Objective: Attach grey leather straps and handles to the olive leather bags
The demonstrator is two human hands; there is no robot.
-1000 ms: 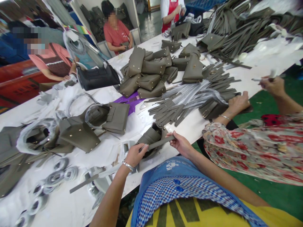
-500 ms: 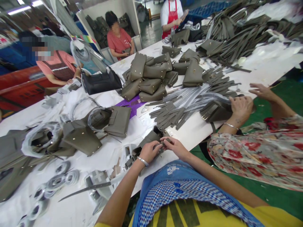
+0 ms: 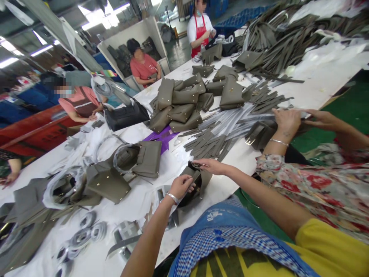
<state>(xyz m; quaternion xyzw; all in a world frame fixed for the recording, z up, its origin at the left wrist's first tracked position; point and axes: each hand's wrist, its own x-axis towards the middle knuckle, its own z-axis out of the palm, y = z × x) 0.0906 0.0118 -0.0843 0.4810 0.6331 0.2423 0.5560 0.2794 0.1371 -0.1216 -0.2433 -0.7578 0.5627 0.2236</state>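
An olive-grey handbag (image 3: 205, 181) stands on the white table (image 3: 230, 184) just in front of my body, its mouth open and its inside dark. My left hand (image 3: 181, 187), with a silver bangle at the wrist, has its fingers curled round a strap-like part at the bag's near-left side. At the top rim, my right hand (image 3: 212, 166) pinches the bag's edge between thumb and fingers. Flat olive strips (image 3: 206, 144) lie in a loose pile just beyond the bag.
Several finished-looking olive bags (image 3: 184, 102) are heaped mid-table. More bags (image 3: 109, 181) with wrapped handles lie left, near rolls of wrapped strap (image 3: 82, 236). On the right, a co-worker's hands (image 3: 288, 123) hold another bag (image 3: 259, 134). Other people work across the table.
The handbag has been turned more upright, with its mouth now showing. My right hand has moved up to its far rim, apart from my left hand. The view has shifted slightly.
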